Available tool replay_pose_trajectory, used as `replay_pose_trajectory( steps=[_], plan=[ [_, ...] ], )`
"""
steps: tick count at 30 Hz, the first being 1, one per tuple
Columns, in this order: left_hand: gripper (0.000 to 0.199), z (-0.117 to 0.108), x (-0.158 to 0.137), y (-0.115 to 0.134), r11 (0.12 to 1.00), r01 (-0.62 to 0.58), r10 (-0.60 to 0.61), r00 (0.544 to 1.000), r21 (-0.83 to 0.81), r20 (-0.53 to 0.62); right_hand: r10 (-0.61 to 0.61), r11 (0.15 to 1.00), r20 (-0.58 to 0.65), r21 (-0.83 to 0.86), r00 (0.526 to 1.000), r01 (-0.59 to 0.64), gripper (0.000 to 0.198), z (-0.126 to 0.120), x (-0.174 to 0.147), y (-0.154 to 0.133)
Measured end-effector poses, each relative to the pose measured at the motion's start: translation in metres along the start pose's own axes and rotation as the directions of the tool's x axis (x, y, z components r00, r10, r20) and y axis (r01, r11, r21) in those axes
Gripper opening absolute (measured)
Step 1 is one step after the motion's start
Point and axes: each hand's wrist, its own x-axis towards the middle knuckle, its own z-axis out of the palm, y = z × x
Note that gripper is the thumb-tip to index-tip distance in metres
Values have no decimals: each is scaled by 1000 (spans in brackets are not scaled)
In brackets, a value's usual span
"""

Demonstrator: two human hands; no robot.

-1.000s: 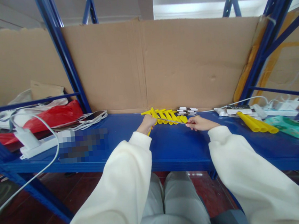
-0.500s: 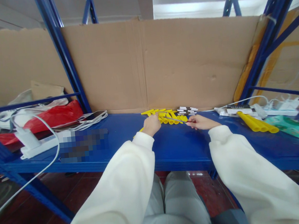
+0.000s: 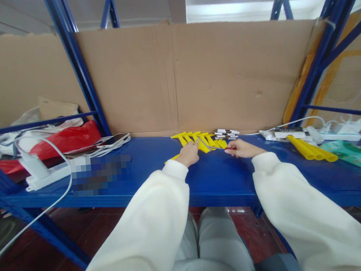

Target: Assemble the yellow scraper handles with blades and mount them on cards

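Several yellow tubes lie side by side in a row on the blue shelf, in front of the cardboard. At the near side of the row my left hand is closed, its fingertips by the tubes; what it grips, if anything, is hidden. A yellow end shows beside its wrist. To the right, my right hand pinches a slim metal tool with a bit of red by the fingers. The tool points left towards the tubes. Its exact kind is too small to make out.
Black-and-white pieces are stacked behind the tubes. Larger yellow tubes and a green packet lie right. A power strip, a phone and a red bag are left. Blue uprights flank the shelf.
My left hand has shifted slightly right and towards me, showing more of the tubes behind it. My right hand stays in nearly the same place with the metal tool.
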Motion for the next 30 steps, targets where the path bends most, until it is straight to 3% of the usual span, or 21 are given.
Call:
replay_pose_trajectory(
  steps=[10, 16, 27, 30],
  plan=[
    [68, 7, 8, -6, 995, -22, 15, 997, -93, -78, -24, 999, 60, 41, 998, 22, 36, -1, 0, 2],
    [64, 6, 8, -5, 980, -10, -18, 990, -197, -141, -13, 993, 13, -117, 1000, 14, 23, -8, 1, 9],
    [48, 6, 11, -6, 967, -171, 134, 972, -188, -196, 209, 941, -74, -258, 975, -221, 3, -28, -5, 28],
    [46, 7, 11, -7, 965, -220, 191, 962, -142, -197, 242, 912, -133, -307, 961, -272, 10, -30, -3, 30]
  ],
)
